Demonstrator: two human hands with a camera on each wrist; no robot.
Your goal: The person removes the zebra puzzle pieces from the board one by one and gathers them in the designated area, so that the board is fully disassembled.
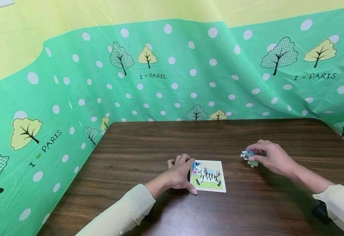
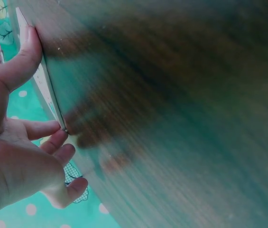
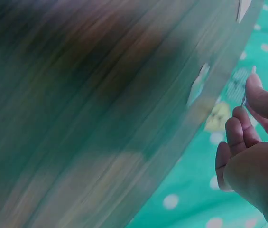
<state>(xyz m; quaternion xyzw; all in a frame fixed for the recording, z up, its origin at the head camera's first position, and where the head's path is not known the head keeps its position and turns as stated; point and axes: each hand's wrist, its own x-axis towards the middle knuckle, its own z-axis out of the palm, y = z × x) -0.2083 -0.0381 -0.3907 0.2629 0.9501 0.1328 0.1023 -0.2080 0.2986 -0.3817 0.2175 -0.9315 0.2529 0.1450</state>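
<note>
A square zebra jigsaw puzzle (image 1: 208, 177) with a white border lies flat on the table. My left hand (image 1: 179, 173) holds it at its left side, thumb at the near edge and index finger at the far left corner. The left wrist view shows the puzzle edge-on (image 2: 50, 97) between thumb and fingers. To the right, my right hand (image 1: 270, 157) pinches a blue-and-white puzzle piece (image 1: 245, 154) just above the table. Beneath it lies a greenish puzzle piece (image 1: 253, 163), partly covered. In the right wrist view the pinched piece shows only as a thin edge.
Both hands work over a dark wood-grain table (image 1: 148, 141). A green and yellow cloth (image 1: 160, 91) with dots and trees hangs behind it and along the left side. A dark object (image 1: 321, 212) sits at the right sleeve's cuff.
</note>
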